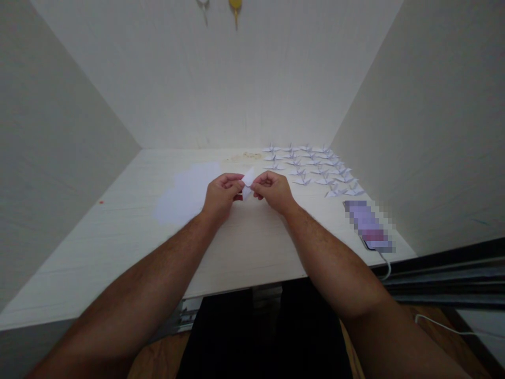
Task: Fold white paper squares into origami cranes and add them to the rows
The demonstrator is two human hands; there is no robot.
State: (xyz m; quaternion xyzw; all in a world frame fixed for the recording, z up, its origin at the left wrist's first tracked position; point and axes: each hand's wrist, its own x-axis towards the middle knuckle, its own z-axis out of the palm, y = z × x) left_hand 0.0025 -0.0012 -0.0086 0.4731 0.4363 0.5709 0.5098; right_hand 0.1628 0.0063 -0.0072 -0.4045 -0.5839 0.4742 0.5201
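My left hand [223, 196] and my right hand [273, 190] meet above the middle of the white desk [118, 247]. Both pinch a small piece of folded white paper [248, 181] between fingers and thumbs. The paper stands up between the two hands, a little off the desk. Its lower part is hidden by my fingers.
Several folded white paper cranes [311, 168] lie in rows at the back right of the desk. A loose stack of white paper sheets [187, 197] lies left of my hands. A phone [369, 225] with a white cable rests near the right front edge. Walls close in on three sides.
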